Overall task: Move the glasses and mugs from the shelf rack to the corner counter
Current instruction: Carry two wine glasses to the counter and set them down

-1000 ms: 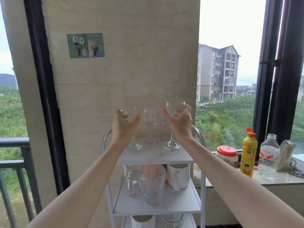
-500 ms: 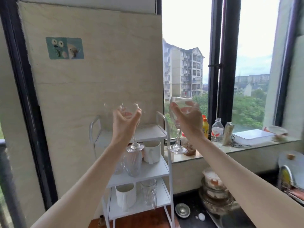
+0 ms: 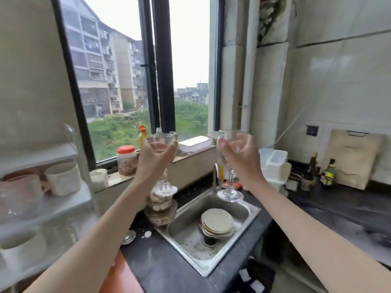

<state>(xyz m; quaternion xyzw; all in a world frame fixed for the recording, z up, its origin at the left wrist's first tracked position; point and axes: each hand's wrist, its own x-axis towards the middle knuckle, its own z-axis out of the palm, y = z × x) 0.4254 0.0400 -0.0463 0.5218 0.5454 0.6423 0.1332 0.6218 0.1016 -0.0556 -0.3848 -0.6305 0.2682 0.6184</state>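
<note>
My left hand (image 3: 155,158) grips the bowl of a clear stemmed wine glass (image 3: 166,186), held upright in the air above the counter's left end. My right hand (image 3: 241,157) grips a second clear wine glass (image 3: 231,192) the same way, its foot hanging over the back rim of the sink. The white shelf rack (image 3: 42,208) is at the far left, blurred, with a white mug (image 3: 63,178) and a pinkish mug (image 3: 20,193) on its middle shelf and another white mug (image 3: 23,248) below. The dark corner counter (image 3: 338,210) stretches to the right.
A steel sink (image 3: 184,248) holds stacked plates (image 3: 216,223). Stacked glass bowls (image 3: 161,210) sit left of it. A red-lidded jar (image 3: 127,157), a yellow bottle (image 3: 142,136) and a clear bottle stand on the windowsill. White containers (image 3: 275,163), dark sauce bottles (image 3: 328,173) and a cutting board (image 3: 355,157) line the back right.
Both hands lifted the two wine glasses off the rack's top shelf and carried them rightward. My view swung right from the rack to the sink and corner counter.
</note>
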